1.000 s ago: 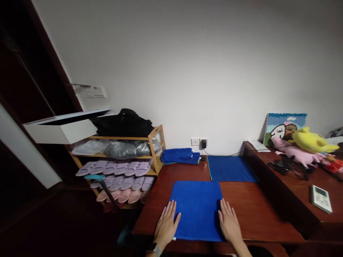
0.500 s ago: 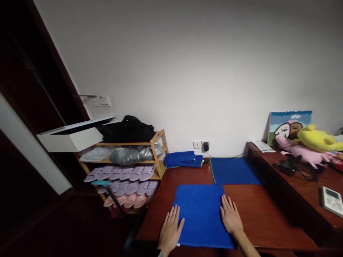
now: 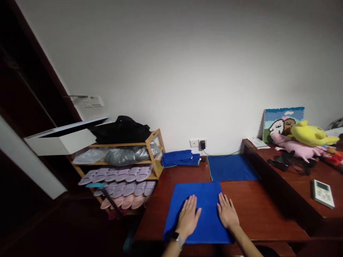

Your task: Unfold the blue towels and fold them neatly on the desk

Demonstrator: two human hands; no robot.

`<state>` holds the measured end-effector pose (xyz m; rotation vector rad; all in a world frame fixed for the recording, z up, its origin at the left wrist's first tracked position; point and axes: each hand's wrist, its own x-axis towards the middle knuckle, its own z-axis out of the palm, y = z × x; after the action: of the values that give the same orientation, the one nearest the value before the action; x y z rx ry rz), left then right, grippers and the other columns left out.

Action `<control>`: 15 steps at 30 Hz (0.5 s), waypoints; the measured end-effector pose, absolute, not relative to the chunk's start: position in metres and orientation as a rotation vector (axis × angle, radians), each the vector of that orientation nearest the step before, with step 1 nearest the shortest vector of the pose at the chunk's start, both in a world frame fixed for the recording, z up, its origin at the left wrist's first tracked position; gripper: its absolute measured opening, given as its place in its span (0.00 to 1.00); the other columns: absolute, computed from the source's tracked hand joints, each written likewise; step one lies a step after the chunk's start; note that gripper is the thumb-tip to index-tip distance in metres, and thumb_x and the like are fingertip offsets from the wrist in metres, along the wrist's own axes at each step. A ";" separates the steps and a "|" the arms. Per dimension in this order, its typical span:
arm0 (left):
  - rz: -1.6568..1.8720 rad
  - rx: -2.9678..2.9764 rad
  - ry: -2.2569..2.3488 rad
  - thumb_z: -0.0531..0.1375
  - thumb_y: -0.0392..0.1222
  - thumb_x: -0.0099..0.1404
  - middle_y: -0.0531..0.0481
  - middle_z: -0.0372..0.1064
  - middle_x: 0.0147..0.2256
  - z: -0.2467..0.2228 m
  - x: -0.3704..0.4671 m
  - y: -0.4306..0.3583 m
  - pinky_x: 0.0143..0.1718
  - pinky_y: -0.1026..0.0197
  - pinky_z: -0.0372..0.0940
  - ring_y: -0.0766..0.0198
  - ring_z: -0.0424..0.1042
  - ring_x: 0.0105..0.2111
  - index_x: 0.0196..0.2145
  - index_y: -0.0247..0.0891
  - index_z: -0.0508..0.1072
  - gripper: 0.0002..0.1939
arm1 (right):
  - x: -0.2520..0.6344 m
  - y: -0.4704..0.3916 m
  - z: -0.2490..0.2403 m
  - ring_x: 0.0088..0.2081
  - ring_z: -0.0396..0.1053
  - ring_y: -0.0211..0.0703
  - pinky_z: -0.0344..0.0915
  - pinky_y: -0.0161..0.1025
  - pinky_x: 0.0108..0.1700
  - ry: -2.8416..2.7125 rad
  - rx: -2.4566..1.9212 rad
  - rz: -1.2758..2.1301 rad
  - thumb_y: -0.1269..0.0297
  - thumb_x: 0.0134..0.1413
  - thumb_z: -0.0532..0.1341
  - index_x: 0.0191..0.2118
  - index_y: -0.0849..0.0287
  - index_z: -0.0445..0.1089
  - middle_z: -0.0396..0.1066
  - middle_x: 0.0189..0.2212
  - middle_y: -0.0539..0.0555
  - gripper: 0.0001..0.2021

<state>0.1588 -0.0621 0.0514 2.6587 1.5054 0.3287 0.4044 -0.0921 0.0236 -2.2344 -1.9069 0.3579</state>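
A bright blue cloth [image 3: 206, 207] is spread flat at the front of the reddish-brown table [image 3: 257, 210]. My left hand [image 3: 188, 216] lies palm down on the cloth, left of its middle, fingers straight and thumb apart. My right hand [image 3: 227, 212] rests flat across the cloth's right edge with its fingers spread. Neither hand grips anything. Behind, a darker blue cloth [image 3: 232, 167] lies flat near the wall. To its left sit rolled or folded blue cloths [image 3: 179, 158].
On the left stands a wooden rack [image 3: 155, 157] with slippers [image 3: 122, 174], a black bag [image 3: 120, 132] and a white box [image 3: 64, 142]. The raised right surface holds plush toys [image 3: 311, 134], a cable [image 3: 292, 164] and a white device [image 3: 323, 192]. A black plug [image 3: 203, 144] is in the wall.
My left hand has moved right, from the cloth's left edge onto its surface. My right hand stays by the right edge. The view has shifted slightly.
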 end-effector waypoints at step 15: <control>0.216 2.462 1.736 0.35 0.63 0.75 0.44 0.43 0.73 0.033 0.123 -0.039 0.72 0.45 0.43 0.55 0.43 0.73 0.73 0.35 0.49 0.39 | 0.406 -0.091 0.018 0.75 0.34 0.45 0.33 0.49 0.74 -1.929 -2.257 0.327 0.50 0.69 0.32 0.74 0.61 0.39 0.38 0.74 0.47 0.35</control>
<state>0.1231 -0.0392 0.0328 2.4616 1.7356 0.2157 0.4058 -0.0906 0.0179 -2.2573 -1.9292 0.3269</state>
